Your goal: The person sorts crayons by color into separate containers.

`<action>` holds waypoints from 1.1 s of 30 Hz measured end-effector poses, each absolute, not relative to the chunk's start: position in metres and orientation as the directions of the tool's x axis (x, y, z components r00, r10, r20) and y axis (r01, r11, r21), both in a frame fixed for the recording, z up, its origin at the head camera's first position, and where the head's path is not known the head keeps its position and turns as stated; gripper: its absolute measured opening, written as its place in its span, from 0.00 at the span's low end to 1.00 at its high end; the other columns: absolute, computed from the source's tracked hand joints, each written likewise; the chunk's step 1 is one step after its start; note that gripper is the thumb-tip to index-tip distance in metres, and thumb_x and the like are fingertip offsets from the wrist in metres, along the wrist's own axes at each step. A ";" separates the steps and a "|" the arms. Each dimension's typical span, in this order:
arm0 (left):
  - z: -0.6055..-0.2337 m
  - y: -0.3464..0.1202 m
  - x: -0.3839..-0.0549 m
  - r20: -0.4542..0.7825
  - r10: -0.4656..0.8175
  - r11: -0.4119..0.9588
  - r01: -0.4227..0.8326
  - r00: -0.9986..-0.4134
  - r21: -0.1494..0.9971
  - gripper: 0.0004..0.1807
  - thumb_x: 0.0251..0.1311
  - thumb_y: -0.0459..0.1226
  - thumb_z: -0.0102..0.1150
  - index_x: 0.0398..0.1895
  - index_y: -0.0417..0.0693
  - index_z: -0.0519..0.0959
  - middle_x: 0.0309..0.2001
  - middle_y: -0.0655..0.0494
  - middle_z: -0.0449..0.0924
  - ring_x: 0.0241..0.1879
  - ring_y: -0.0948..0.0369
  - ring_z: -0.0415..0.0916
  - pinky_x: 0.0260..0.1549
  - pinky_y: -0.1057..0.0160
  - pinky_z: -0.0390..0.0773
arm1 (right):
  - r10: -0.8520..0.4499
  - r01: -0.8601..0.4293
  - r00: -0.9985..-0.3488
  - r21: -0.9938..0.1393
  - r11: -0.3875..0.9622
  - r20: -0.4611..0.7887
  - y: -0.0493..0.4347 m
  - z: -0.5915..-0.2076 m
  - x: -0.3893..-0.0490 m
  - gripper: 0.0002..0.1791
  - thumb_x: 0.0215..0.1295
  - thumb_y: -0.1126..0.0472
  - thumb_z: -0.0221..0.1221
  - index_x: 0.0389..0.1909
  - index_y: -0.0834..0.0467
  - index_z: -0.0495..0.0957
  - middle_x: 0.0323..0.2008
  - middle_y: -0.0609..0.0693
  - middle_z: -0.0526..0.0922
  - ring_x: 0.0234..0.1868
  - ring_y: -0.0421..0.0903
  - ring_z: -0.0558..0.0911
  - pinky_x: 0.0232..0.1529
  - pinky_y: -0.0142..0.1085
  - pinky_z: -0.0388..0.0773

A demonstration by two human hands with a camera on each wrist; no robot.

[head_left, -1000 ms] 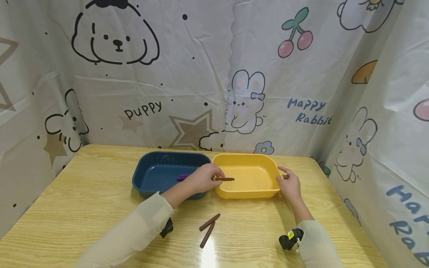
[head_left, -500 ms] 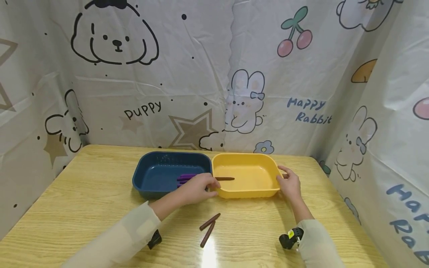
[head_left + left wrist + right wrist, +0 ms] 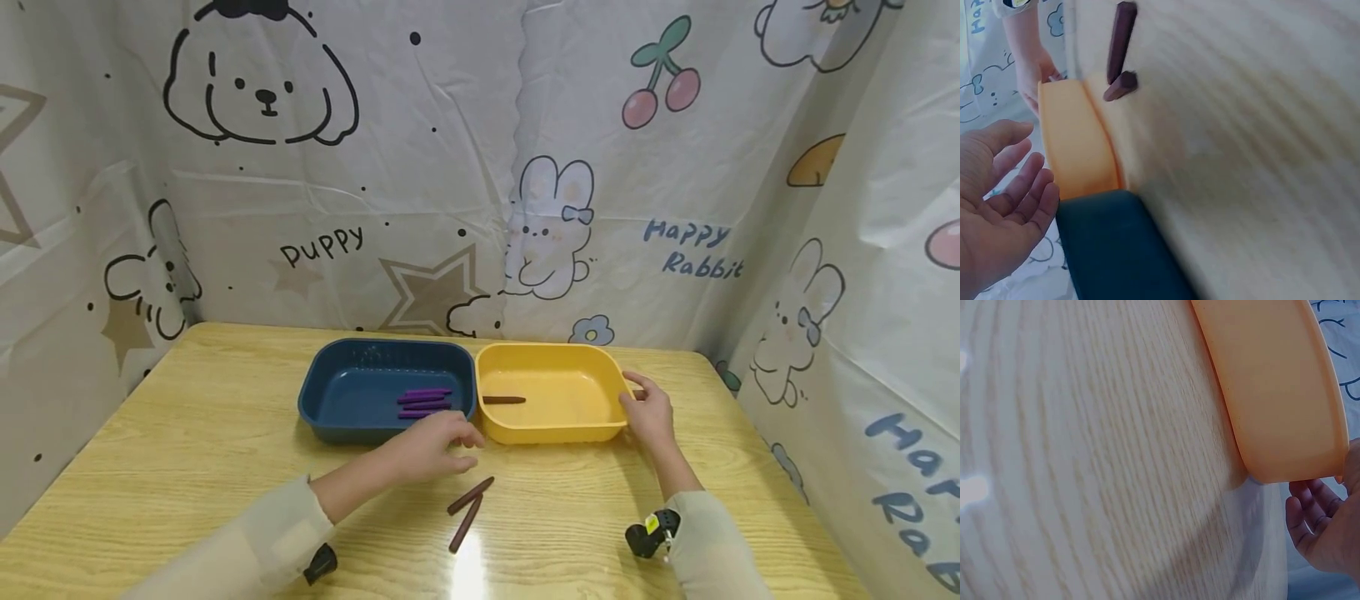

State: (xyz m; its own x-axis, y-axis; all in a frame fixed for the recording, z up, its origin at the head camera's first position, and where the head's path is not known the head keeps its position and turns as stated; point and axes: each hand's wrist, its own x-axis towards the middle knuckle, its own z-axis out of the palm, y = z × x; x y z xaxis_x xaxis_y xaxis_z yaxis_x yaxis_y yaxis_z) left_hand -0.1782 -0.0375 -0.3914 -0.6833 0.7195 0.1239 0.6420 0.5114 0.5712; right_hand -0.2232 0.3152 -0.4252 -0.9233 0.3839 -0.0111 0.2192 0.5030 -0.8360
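My left hand [image 3: 431, 446] hovers in front of the blue tray [image 3: 352, 435], its fingers loosely bent and holding nothing. Below its fingertips, two brown crayons [image 3: 471, 496] lie on the table, touching each other. In the left wrist view the same hand [image 3: 1007, 194] shows an empty palm beside the trays. My right hand [image 3: 651, 414] grips the right end of the yellow tray [image 3: 555, 434]; seen from the right wrist, its fingers [image 3: 1316, 506] curl at that end. One brown crayon [image 3: 504, 400] rests inside the yellow tray, at its left side.
Several purple crayons [image 3: 426, 398] lie in the right part of the blue tray, side by side. Both trays stand against each other near the back of the wooden table [image 3: 225, 400]. A printed curtain [image 3: 420, 167] hangs behind and along the sides.
My left hand has let go of the brown crayon in the yellow tray and drawn back toward the front left, uncovering the purple crayons. The right hand stays put.
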 end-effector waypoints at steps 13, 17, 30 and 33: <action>-0.422 -0.044 -0.165 0.042 0.737 0.521 0.606 -0.675 0.601 0.09 0.54 0.36 0.64 0.38 0.44 0.82 0.33 0.55 0.77 0.34 0.63 0.73 0.35 0.70 0.75 | 0.393 0.224 -0.919 -0.846 0.483 -0.019 0.315 -0.426 -0.223 0.25 0.65 0.64 0.50 0.64 0.55 0.67 0.48 0.64 0.75 0.33 0.48 0.79 0.22 0.31 0.78; -0.430 -0.042 -0.161 0.035 0.734 0.521 0.595 -0.679 0.612 0.08 0.52 0.36 0.65 0.36 0.46 0.82 0.31 0.57 0.76 0.32 0.66 0.69 0.34 0.71 0.73 | 0.387 0.216 -0.922 -0.845 0.490 -0.012 0.315 -0.425 -0.223 0.25 0.65 0.64 0.50 0.64 0.56 0.67 0.48 0.65 0.75 0.33 0.48 0.79 0.22 0.31 0.78; -0.435 -0.034 -0.157 0.044 0.696 0.573 0.591 -0.717 0.568 0.06 0.50 0.35 0.65 0.33 0.46 0.82 0.28 0.58 0.75 0.30 0.66 0.69 0.31 0.70 0.73 | 0.382 0.209 -0.924 -0.838 0.504 -0.001 0.315 -0.426 -0.224 0.25 0.64 0.64 0.50 0.64 0.57 0.67 0.48 0.65 0.75 0.37 0.51 0.80 0.25 0.28 0.78; -0.435 -0.031 -0.155 0.043 0.677 0.598 0.583 -0.735 0.551 0.05 0.50 0.33 0.64 0.31 0.45 0.82 0.26 0.59 0.74 0.28 0.68 0.66 0.28 0.71 0.71 | 0.385 0.209 -0.923 -0.835 0.509 0.004 0.316 -0.427 -0.224 0.25 0.64 0.64 0.50 0.64 0.57 0.68 0.48 0.66 0.76 0.37 0.50 0.79 0.25 0.26 0.77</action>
